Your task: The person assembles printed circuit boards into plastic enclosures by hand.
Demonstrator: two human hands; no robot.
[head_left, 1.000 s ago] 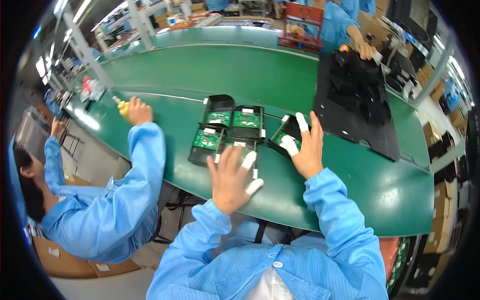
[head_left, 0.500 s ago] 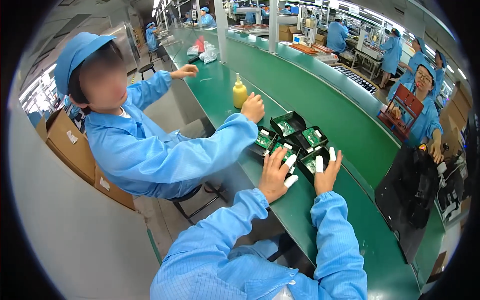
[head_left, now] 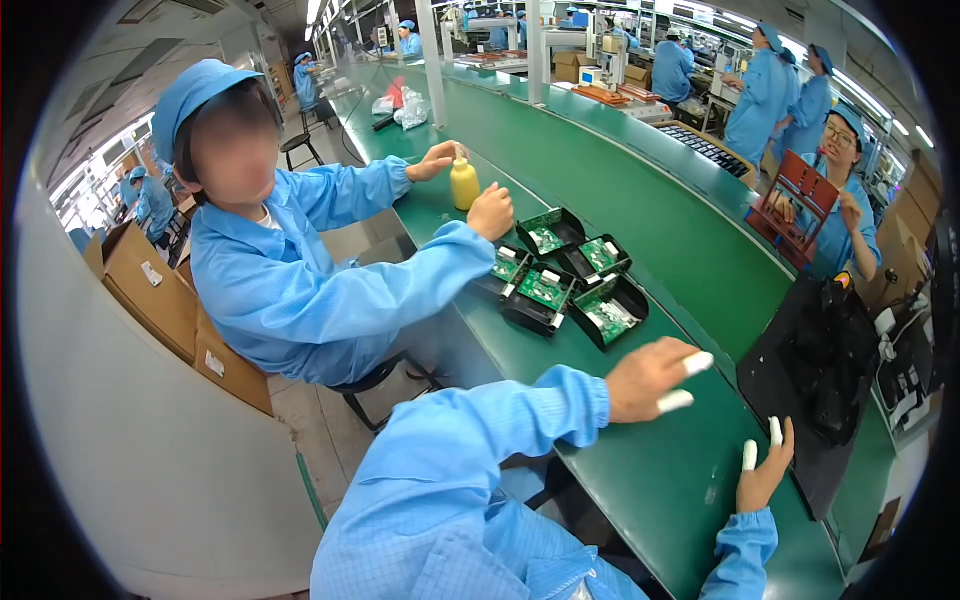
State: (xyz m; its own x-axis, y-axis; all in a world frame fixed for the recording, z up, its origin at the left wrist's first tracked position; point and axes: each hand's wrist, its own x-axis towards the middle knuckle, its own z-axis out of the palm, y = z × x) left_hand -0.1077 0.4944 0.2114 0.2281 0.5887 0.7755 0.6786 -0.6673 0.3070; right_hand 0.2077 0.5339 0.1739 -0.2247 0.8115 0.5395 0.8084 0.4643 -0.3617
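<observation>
While five black housings (head_left: 610, 310) with green circuit boards cluster on the green surface (head_left: 690, 480), two hands are spread to their right.

The left hand (head_left: 660, 382), slightly blurred, has loosely outstretched fingers; the right hand (head_left: 766, 470), fingers raised and parted, is at the black sheet (head_left: 765, 360), contact impossible to tell. Two white finger covers (head_left: 698, 363) show on each; the lower edge crops the right sleeve (head_left: 745, 550). A co-worker's sleeve (head_left: 440, 262) partly hides the leftmost housing. One yellow bottle (head_left: 465, 187) stands between that person's two hands; the heaped black parts (head_left: 838, 375) blur together, uncountable.
</observation>
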